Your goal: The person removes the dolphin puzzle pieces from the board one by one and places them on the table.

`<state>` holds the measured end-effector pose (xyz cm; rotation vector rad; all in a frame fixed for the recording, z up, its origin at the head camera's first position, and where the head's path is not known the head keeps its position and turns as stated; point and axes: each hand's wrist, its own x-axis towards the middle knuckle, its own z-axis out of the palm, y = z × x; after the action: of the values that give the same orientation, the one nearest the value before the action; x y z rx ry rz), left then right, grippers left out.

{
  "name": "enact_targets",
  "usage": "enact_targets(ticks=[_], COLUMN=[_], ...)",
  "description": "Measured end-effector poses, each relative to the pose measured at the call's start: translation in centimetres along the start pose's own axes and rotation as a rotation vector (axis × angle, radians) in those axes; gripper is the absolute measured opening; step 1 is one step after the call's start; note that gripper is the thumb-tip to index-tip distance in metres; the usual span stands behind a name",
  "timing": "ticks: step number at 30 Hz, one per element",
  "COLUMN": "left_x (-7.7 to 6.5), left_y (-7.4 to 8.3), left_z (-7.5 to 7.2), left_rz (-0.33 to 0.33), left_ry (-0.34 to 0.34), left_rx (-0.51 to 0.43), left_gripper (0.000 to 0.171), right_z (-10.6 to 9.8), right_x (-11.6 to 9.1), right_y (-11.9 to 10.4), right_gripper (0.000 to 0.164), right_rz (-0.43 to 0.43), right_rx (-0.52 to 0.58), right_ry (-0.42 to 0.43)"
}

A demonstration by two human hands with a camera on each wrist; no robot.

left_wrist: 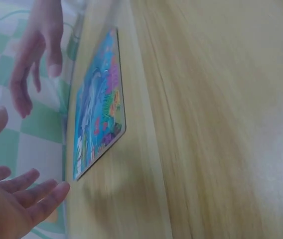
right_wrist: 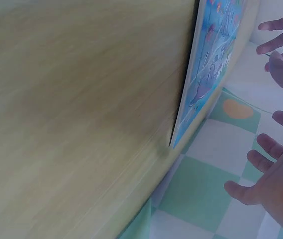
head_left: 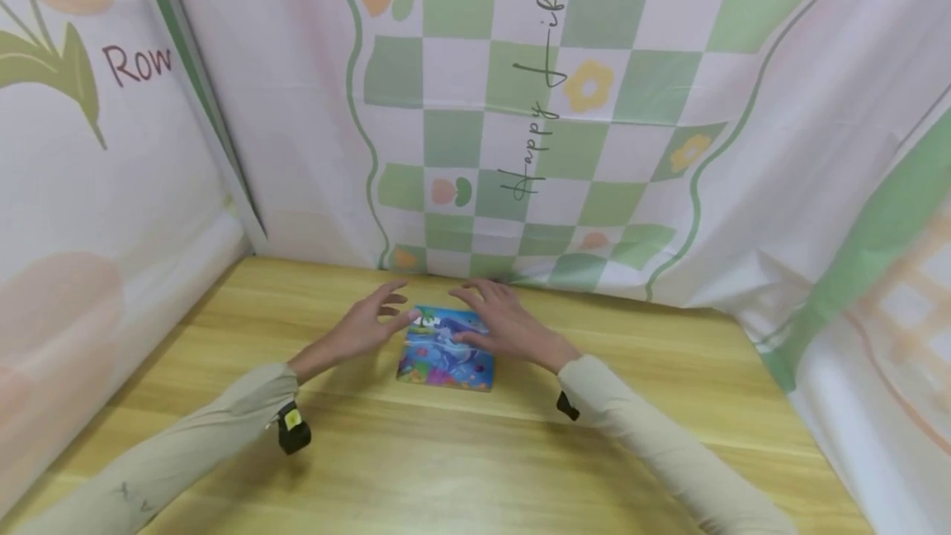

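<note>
A flat, square picture board (head_left: 446, 366), printed with a blue sea scene of a dolphin and coral, lies on the wooden table. Faint lines across it look like jigsaw seams in the right wrist view. Beside its upper left corner is my left hand (head_left: 362, 327), fingers spread and relaxed, holding nothing. My right hand (head_left: 514, 327) hovers over the board's right side, fingers loosely bent, and hides part of the picture. In the left wrist view both hands stand above the tabletop with the board (left_wrist: 99, 99) lying below them.
Wood-grain tabletop (head_left: 446, 469) surrounds the board. Behind it hangs a white and green checkered curtain (head_left: 520, 130) reaching the table's back edge. More printed cloth (head_left: 111, 188) hangs along the left side and another piece (head_left: 877, 287) along the right. Each wrist carries a small black camera (head_left: 295, 429).
</note>
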<state>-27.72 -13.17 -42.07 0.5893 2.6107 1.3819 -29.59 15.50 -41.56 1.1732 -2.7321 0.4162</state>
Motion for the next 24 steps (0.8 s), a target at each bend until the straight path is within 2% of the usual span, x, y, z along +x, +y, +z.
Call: enact_targets(ticks=[4,11,14,18,24], left_x=[0.3,0.9,1.1,1.2,1.3], left_y=[-0.3,-0.2,-0.1,0.0,-0.1], left_z=[0.0,-0.1,-0.1,-0.1,-0.3], left_rz=[-0.031,-0.130,-0.158,-0.191,-0.308], left_ry=[0.014,0.021,0.026,0.010,-0.007], left_rx=[-0.058,-0.236,-0.261,-0.308,-0.438], left_gripper=[0.076,0.074,0.074,0.075,0.074], right_z=[0.2,0.9,1.3,1.9,2.1], right_x=[0.6,1.7,2.1,2.6,3.2], right_y=[-0.3,-0.5,-0.5,-0.3,-0.6], right_gripper=[0.071,0.067,0.066,0.063,0.062], right_rz=[0.004,-0.015,-0.006,0.020,0.092], right_rx=[0.025,0.042,0.092,0.162,0.206], right_ry=[-0.013,-0.007,-0.010,-0.042,-0.113])
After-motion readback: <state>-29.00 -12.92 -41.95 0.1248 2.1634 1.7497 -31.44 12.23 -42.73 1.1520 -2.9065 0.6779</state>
